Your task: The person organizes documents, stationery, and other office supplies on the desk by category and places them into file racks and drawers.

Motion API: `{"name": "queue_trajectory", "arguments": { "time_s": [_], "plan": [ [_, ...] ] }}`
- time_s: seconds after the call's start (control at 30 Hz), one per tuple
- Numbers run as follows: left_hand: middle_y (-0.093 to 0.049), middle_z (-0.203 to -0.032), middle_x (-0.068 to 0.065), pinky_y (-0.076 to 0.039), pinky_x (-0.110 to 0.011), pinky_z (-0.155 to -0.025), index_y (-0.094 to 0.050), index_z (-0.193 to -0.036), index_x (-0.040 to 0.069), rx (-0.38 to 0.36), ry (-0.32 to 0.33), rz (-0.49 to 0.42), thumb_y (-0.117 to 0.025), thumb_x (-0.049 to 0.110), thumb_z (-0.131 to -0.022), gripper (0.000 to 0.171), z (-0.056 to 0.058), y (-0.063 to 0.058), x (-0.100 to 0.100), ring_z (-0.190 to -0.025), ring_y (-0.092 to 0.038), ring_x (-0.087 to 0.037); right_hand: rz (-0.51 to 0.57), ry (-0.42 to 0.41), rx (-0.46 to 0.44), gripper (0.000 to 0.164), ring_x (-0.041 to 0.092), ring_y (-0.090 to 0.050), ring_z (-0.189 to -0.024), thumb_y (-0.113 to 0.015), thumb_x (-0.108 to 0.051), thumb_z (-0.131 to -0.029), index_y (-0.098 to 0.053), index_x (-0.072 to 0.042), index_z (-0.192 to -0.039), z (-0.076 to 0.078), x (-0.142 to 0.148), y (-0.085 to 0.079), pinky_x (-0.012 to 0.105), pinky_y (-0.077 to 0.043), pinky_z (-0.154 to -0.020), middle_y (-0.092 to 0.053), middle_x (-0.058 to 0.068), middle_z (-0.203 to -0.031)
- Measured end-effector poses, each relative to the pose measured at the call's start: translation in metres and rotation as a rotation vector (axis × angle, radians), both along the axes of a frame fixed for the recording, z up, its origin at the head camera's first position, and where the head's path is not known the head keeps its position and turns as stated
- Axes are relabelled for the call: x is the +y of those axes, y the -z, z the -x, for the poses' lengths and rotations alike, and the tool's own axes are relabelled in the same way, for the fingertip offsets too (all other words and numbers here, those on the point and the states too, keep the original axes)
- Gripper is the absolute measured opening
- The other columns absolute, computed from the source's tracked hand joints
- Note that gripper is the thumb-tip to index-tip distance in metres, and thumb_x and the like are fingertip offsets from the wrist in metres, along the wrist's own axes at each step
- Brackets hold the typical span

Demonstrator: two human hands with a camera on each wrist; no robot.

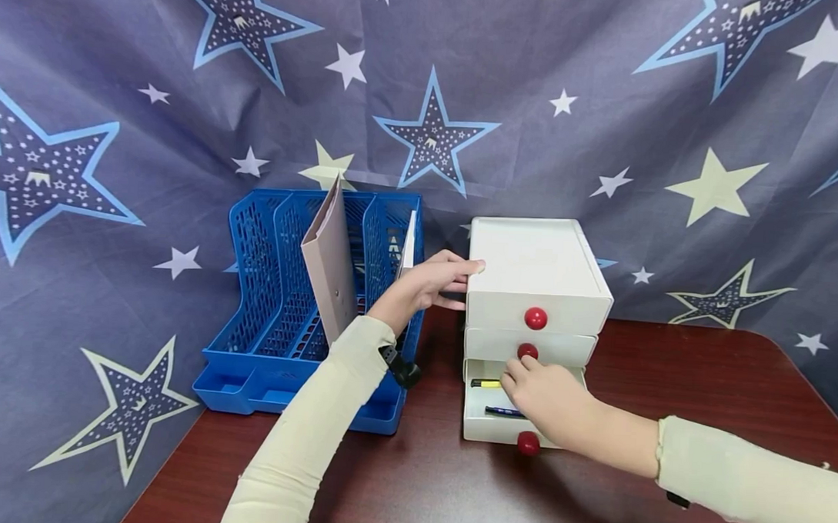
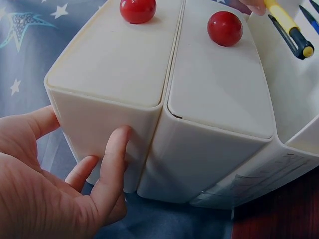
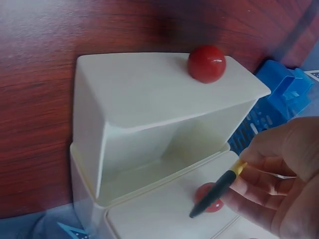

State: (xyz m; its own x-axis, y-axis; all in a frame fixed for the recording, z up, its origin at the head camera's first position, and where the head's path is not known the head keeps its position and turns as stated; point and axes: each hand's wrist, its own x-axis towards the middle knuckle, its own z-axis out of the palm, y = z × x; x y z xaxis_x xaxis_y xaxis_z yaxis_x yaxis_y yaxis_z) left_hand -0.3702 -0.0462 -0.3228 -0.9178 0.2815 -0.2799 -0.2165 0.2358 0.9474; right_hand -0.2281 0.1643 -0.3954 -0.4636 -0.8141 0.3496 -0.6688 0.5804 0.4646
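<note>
The white drawer unit (image 1: 530,258) has three drawers with round red knobs, and its bottom drawer (image 1: 478,429) is pulled out. My left hand (image 1: 439,281) steadies the unit, thumb at the top edge and fingers against the left side. Over the bottom drawer, my right hand (image 1: 549,397) pinches a yellow and black pen (image 3: 219,191). The pen's dark end points away from the fingers in the right wrist view. A dark blue pen (image 1: 504,411) shows inside the drawer, partly covered by the right hand in the head view.
A blue file organizer (image 1: 255,286) stands left of the unit, holding a pinkish folder (image 1: 332,266) and a thin white item (image 1: 409,242). Small trays line its front. The dark wood table (image 1: 699,379) meets a star-printed cloth (image 1: 534,142) behind.
</note>
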Motion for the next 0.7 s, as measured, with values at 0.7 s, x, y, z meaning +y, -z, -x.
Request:
{"name": "queue_trajectory", "arguments": {
  "time_s": [0.7],
  "plan": [
    [-0.047, -0.146, -0.018, -0.053, -0.054, -0.105, -0.044, -0.13, 0.011, -0.005, -0.01, -0.009, -0.068, 0.037, -0.098, 0.047, -0.001, -0.001, 0.001, -0.137, -0.051, -0.033, -0.089, 0.054, -0.073, 0.018, 0.02, -0.057, -0.064, -0.086, -0.001, -0.071, -0.07, -0.007, -0.078, 0.013, 0.004, 0.004, 0.032, -0.054, -0.05, -0.057, 0.006, -0.073]
  ]
}}
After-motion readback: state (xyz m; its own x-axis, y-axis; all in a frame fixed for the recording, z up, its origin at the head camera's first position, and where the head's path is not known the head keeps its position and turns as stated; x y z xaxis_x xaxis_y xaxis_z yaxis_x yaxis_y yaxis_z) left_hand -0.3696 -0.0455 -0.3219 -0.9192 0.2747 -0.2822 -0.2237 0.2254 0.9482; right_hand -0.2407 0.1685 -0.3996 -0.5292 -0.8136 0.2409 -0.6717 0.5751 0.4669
